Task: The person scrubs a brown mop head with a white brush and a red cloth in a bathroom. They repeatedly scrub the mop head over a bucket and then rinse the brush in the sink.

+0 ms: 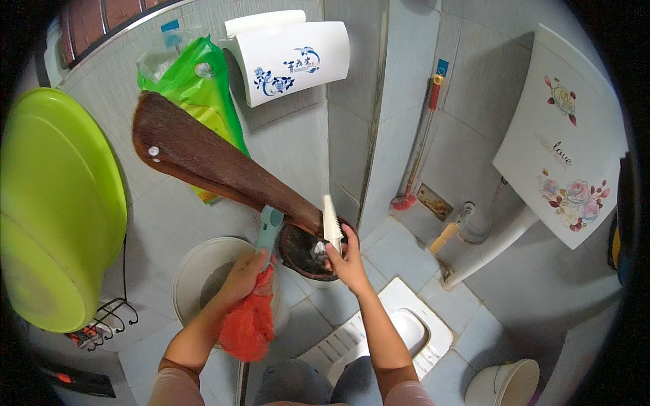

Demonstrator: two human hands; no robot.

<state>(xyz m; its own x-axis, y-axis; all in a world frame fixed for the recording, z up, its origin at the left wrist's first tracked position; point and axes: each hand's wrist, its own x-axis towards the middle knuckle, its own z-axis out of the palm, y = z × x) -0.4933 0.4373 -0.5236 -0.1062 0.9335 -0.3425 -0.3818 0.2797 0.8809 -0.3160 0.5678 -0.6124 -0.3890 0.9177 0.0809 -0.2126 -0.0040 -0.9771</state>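
My left hand (245, 276) is closed around a grey-green handle-like thing (269, 227) with a rounded end. A bunched red cloth (248, 325) hangs from the same hand. My right hand (349, 260) grips a cream-white tapered piece (330, 220) with a toothed edge, pointing up; its exact kind is not clear. Beneath the right hand is a dark round container (292, 252) with something whitish inside. A long dark-brown piece (210, 152) with two shiny studs slants from the upper left down to this container. Its lower end is partly hidden.
A pale bucket (186, 277) stands below my left hand. A squat toilet (433, 331) is set in the tiled floor. At the left hangs a lime-green basin (61, 203), above a hook rack (115, 314). A long-handled brush (423, 142) hangs by the corner; a white bucket (508, 386) sits lower right.
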